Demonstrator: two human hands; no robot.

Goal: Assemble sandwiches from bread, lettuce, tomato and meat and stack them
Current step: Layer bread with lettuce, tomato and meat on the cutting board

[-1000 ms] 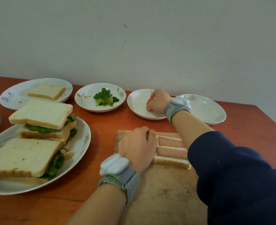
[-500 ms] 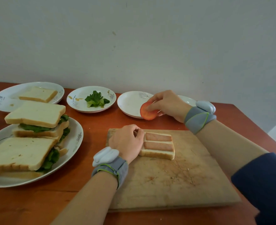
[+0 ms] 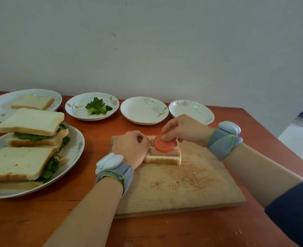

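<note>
Two meat strips (image 3: 165,152) already laid on the bread slice (image 3: 162,158) at the cutting board's (image 3: 182,182) far left, tomato slice (image 3: 164,143) lowered flat onto them as next layer. Right hand (image 3: 184,128) palm-down, fingers (image 3: 170,135) pinching the tomato's far edge; left hand (image 3: 130,148) loosely curled against the bread's left edge, steadying it, gripping nothing.

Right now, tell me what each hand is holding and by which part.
The right hand pinches the tomato slice by its far rim, over the meat. The left hand steadies the bread slice at its left edge.
</note>
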